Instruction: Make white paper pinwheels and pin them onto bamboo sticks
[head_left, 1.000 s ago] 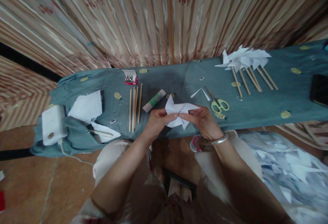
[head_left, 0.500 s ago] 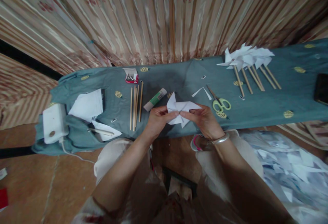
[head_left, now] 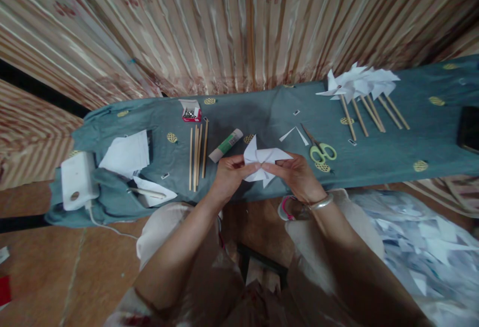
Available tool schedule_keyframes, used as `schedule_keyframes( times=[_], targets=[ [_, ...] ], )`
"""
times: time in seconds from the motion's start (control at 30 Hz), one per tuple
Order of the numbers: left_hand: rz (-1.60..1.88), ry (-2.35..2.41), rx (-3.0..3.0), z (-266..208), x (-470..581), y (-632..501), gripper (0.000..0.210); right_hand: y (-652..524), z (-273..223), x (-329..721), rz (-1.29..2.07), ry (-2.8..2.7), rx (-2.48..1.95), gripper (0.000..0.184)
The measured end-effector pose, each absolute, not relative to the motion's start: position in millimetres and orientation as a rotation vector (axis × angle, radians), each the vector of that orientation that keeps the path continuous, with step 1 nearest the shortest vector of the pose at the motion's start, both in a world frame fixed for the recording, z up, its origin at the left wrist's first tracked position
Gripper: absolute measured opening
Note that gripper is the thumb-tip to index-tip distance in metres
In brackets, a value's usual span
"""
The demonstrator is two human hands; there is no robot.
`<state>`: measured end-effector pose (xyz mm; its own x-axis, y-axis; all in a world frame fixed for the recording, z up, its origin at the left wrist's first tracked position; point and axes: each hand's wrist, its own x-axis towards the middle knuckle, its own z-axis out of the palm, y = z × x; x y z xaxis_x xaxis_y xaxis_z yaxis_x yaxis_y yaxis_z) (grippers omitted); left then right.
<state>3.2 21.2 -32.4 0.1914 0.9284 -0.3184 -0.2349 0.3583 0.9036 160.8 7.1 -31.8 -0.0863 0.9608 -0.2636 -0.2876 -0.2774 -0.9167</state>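
Observation:
A white paper pinwheel [head_left: 266, 155] with folded blades is held up over the near edge of the cloth-covered table. My left hand [head_left: 232, 172] pinches its left side, thumb pressed close to the centre. From the right, my right hand [head_left: 297, 173] grips it the same way, and the two thumb tips almost meet at the middle. The fingers beneath the paper are hidden. Just beyond my left hand lies a glue stick [head_left: 226, 145] with a green label. Scissors [head_left: 320, 148] with green handles rest beyond my right hand, beside thin paper strips [head_left: 295, 135].
Wooden sticks [head_left: 196, 157] lie left of the glue stick, below a red box of metal pins [head_left: 191, 112]. Finished pinwheels [head_left: 361, 83] on sticks are at the far right. Paper sheets [head_left: 125, 153] and a white power adapter [head_left: 78, 180] sit at left. A plastic bag of paper scraps [head_left: 422, 247] stands lower right.
Both hands keep their pinch on the pinwheel in nearly the same place. The view has shifted very slightly; the things on the table lie as before.

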Motion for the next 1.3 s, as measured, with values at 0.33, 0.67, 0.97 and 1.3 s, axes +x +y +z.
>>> schedule_keyframes(
  times=[0.33, 0.67, 0.97, 1.3],
  targets=[
    [0.986, 1.076, 0.894, -37, 1, 22, 0.032, 7, -35, 160, 1.550, -0.832, -1.174, 0.035],
    [1.102, 1.034, 0.799, -31, -1, 29, 0.040, 10, -34, 165, 1.496, -0.759, -1.190, 0.035],
    [0.993, 0.995, 0.872, -35, -1, 24, 0.037, 8, -31, 161, 1.573, -0.759, -1.165, 0.035],
    [1.101, 1.010, 0.847, -42, 0, 27, 0.034, 11, -30, 173, 1.392, -0.799, -1.133, 0.035]
  ],
)
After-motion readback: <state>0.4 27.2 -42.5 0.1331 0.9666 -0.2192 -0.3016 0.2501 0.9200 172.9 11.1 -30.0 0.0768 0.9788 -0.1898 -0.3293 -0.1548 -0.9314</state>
